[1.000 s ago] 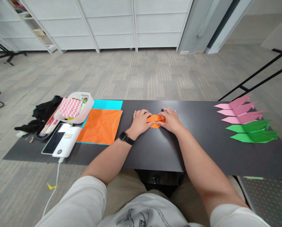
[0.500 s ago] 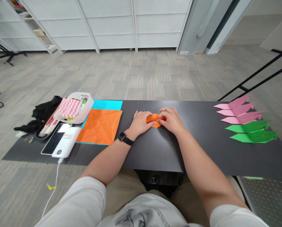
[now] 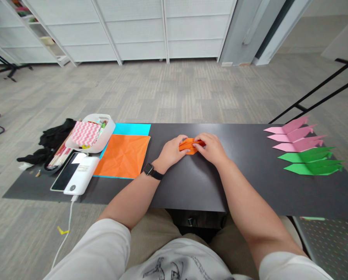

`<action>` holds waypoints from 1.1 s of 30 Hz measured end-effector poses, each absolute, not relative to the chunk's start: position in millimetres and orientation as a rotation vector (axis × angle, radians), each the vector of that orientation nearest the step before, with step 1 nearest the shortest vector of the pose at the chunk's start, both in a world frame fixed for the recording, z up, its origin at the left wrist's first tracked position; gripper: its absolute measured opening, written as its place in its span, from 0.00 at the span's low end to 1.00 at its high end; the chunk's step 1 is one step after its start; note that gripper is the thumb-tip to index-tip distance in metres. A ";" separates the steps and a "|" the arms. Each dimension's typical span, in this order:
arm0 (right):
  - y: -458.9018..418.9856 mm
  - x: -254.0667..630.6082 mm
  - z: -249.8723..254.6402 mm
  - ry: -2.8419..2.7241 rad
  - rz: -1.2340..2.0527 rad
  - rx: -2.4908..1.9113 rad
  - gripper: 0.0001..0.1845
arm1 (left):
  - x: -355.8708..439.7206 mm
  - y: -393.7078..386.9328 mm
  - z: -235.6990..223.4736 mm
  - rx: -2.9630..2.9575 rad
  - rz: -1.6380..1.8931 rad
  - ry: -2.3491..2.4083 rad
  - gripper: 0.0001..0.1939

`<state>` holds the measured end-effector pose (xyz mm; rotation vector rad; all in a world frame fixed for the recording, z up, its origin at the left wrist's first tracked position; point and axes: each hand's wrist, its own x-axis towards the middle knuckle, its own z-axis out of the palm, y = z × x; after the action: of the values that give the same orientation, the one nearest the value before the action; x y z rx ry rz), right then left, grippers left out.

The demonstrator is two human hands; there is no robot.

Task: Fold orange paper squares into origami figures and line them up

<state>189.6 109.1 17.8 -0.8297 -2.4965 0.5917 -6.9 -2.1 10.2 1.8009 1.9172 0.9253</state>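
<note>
Orange folded paper (image 3: 189,143) on tabletop (image 3: 188,182), right of flat orange sheet (image 3: 123,155). Left hand (image 3: 173,151), right hand (image 3: 210,147) both curled nearly closed, each pinching one end of it. Pink folded papers (image 3: 296,146), green folded papers (image 3: 310,167) much farther right of sheet. Judged light, thin, firm along creases, easily torn; best hold: layered ends, gentle pinch.

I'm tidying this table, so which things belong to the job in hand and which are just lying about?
Probably the job's:
folded orange paper, held by left hand and right hand
square orange paper sheet
blue paper beneath
pink folded paper shapes, green ones

Probably lying about:
white plastic tub
black-screened phone
white rounded plastic block
</note>
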 end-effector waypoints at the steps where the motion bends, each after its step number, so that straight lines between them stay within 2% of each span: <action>1: 108.8 189.7 17.8 -2.483 0.577 -0.842 0.12 | -6.3 -2.8 10.9 1.801 0.942 1.892 0.25; 7: 113.9 191.4 9.9 -2.261 0.577 -0.973 0.31 | -7.5 -1.7 11.1 1.653 1.029 1.925 0.29; 12: 120.6 184.0 -6.7 -1.912 1.009 -1.110 0.43 | -12.4 5.9 3.9 1.432 1.412 1.750 0.33; 14: 117.0 178.6 -7.9 -1.810 1.228 -1.081 0.41 | -11.7 7.4 1.9 1.412 1.490 1.651 0.32; 17: 106.8 172.4 -1.5 -1.755 1.569 -0.900 0.33 | -6.6 6.4 1.7 1.432 1.518 1.561 0.31; 20: 99.7 171.1 7.5 -1.681 1.722 -0.810 0.28 | 0.5 3.3 3.6 1.483 1.486 1.505 0.32; 26: 110.9 178.5 10.9 -1.509 1.719 -0.874 0.29 | 3.5 -3.5 10.0 1.683 1.388 1.617 0.39; 31: 125.0 186.6 4.5 -1.620 1.658 -0.933 0.29 | -6.6 -9.2 19.4 2.015 1.321 1.913 0.33; 33: 126.5 189.2 1.4 -1.715 1.656 -0.930 0.28 | -9.6 -10.2 22.6 2.186 1.215 1.914 0.27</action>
<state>189.2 126.5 1.4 -0.9296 -1.7150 1.6565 -9.6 -10.2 22.6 2.1863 1.9140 1.2149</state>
